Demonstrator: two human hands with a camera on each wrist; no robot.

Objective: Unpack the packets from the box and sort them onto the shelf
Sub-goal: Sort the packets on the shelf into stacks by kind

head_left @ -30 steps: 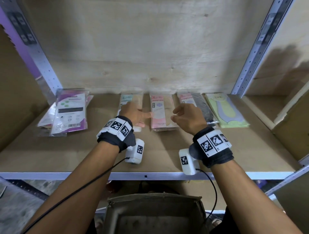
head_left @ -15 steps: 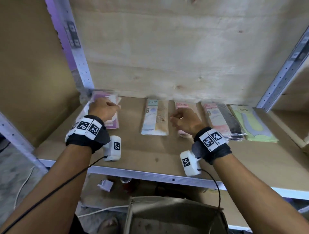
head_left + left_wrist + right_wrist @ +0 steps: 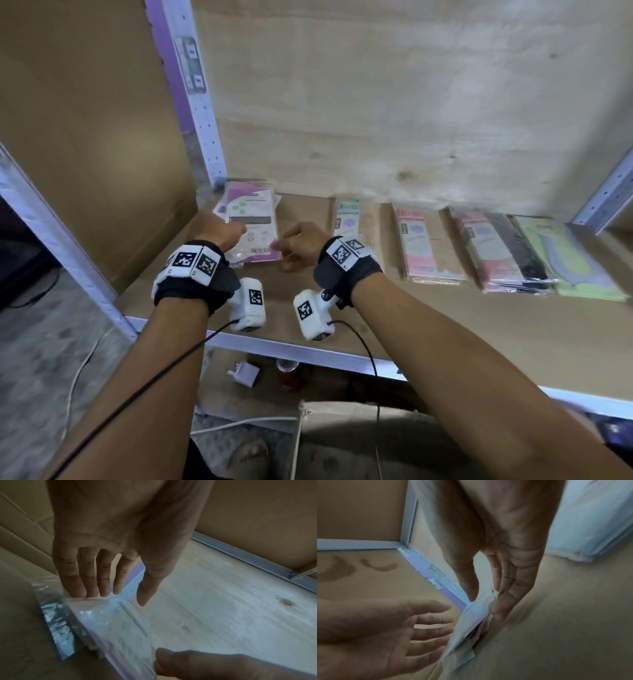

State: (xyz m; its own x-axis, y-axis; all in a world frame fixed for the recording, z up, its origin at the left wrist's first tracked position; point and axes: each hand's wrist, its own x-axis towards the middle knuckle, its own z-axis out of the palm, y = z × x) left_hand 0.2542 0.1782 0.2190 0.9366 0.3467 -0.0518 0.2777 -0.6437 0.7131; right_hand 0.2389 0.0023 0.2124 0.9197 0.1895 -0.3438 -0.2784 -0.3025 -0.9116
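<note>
A stack of purple-and-white packets [image 3: 253,219] in clear plastic lies at the shelf's back left corner. My left hand [image 3: 236,228] has straight fingers [image 3: 102,582] set against the stack's left edge [image 3: 106,616]. My right hand [image 3: 284,255] is at the stack's right edge, where thumb and fingers [image 3: 503,601] pinch the packet [image 3: 471,626]. Further right on the shelf board [image 3: 445,329] lie a teal-and-beige packet [image 3: 356,222], a pink packet [image 3: 424,243], a pink-and-black stack [image 3: 496,250] and a green stack [image 3: 568,260]. The open box [image 3: 359,442] sits below, in front of me.
A perforated metal upright [image 3: 202,120] and a cardboard panel [image 3: 85,154] close the left side. Plywood backs the shelf. A white plug [image 3: 245,373], a red can [image 3: 291,373] and cables lie on the floor under the shelf's front rail [image 3: 274,346].
Both hands have moved left along the shelf: the left from the teal-and-beige packet to the purple stack, the right from the pink packet to the stack's right edge. The view has turned left.
</note>
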